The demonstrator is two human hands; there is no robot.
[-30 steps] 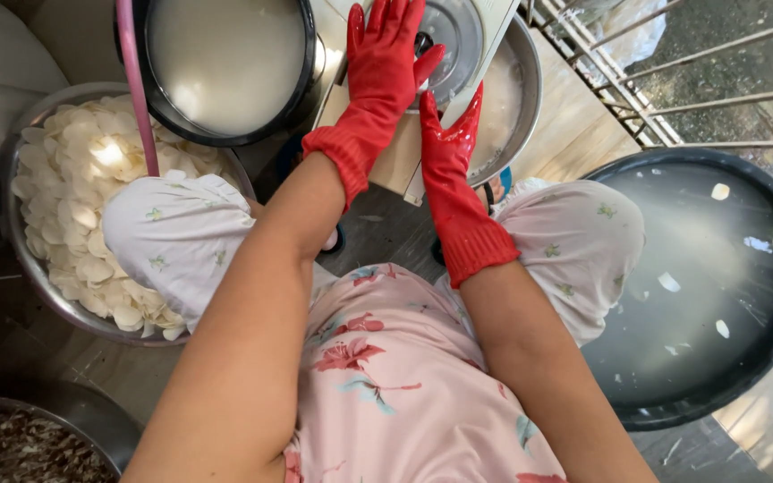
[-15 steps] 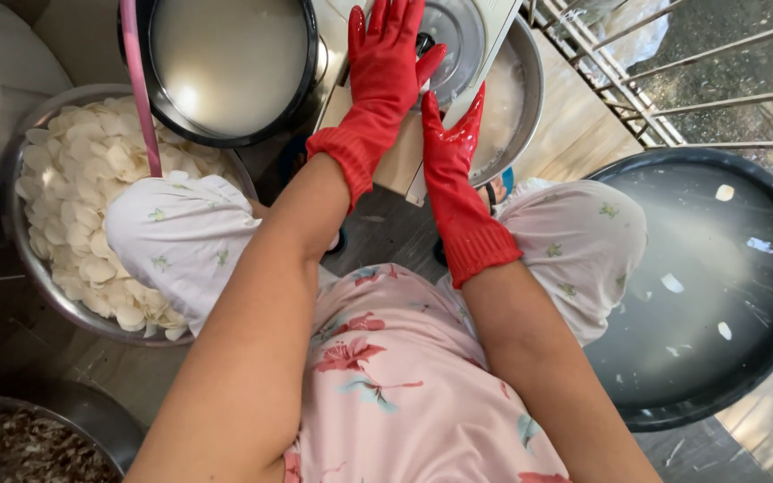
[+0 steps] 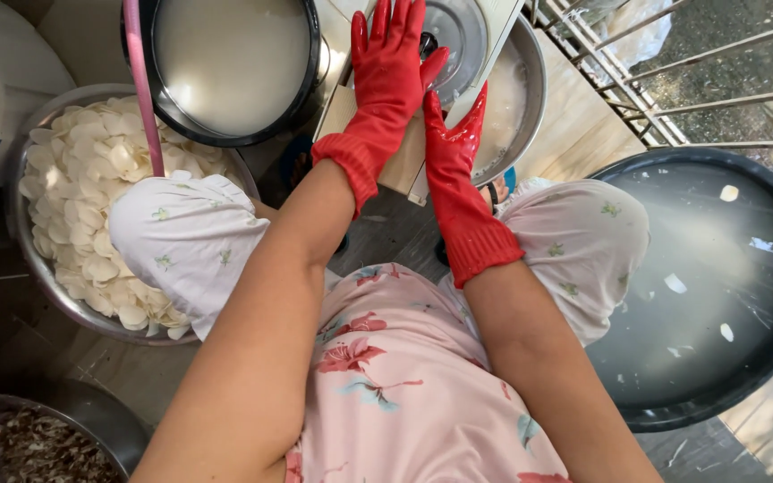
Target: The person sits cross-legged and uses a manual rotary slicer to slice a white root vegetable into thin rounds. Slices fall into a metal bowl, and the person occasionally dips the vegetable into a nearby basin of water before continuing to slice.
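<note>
Both my hands wear red rubber gloves. My left hand (image 3: 391,63) lies flat with fingers spread on the white slicer board (image 3: 485,36) at the top middle, beside its round metal disc (image 3: 458,36). My right hand (image 3: 452,143) stands edge-on just to the right, pressed against the board's lower edge; what it touches under the palm is hidden. Under the slicer sits a steel bowl (image 3: 521,98) holding whitish liquid. My knees in white patterned cloth flank the slicer.
A steel basin (image 3: 64,295) full of pale round slices sits at left. A black pot (image 3: 310,89) of milky liquid with a pink handle (image 3: 140,80) stands top left. A big dark tub (image 3: 762,358) of water fills the right. A railing runs top right.
Barely anything has moved; both gloved hands stay on the slicer in the same pose, and the view has shifted only slightly.
</note>
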